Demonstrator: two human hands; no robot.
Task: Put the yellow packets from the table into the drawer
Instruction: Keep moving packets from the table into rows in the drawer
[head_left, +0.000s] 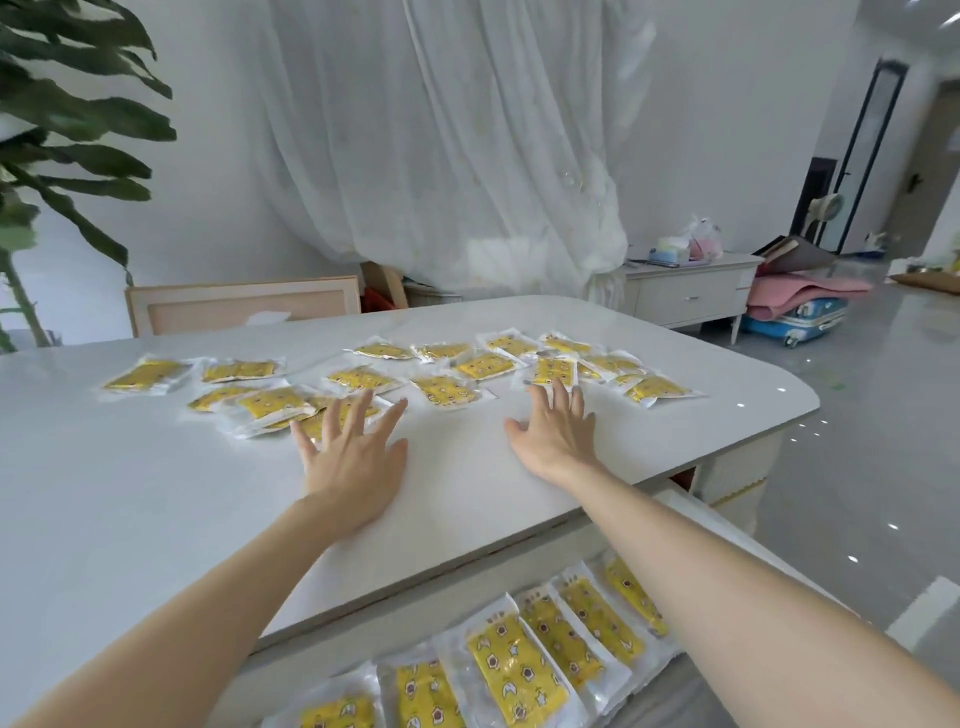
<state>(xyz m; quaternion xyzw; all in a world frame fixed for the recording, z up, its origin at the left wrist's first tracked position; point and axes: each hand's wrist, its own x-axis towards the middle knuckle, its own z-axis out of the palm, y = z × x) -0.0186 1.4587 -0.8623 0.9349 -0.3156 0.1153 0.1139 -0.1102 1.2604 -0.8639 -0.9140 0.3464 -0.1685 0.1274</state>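
Head view: both hands are released, fingers straight and spread, holding nothing. The left hand (353, 462) lies palm-down low over the white table (130, 493), its fingertips reaching onto an overlapped heap (275, 404) of yellow packets (361, 378) just ahead of it. The right hand (553, 434) is flat too, its fingertips at the near edge of one packet (553, 371); I cannot tell whether they actually touch. More packets fan out beyond and to the outer side of each hand, and some lie between the two. Handling, as a guess: flat clear plastic sachets with a yellow insert, so light, floppy, slick on the glossy top and not fragile. They should slide and bunch easily, so sweep or rake them together, or pinch one by its clear sealed border, where an edge lifts off the surface. A stack will probably slip apart unless pressed from both sides. Count on the table: roughly sixteen to eighteen, since overlaps near the left fingers and past the right fingertips block an exact number. The open drawer (698, 512) sits below both forearms, close to the body, with about six packets (514, 670) laid in an overlapping row, and the right arm may hide more. By that count most of the job is still ahead.
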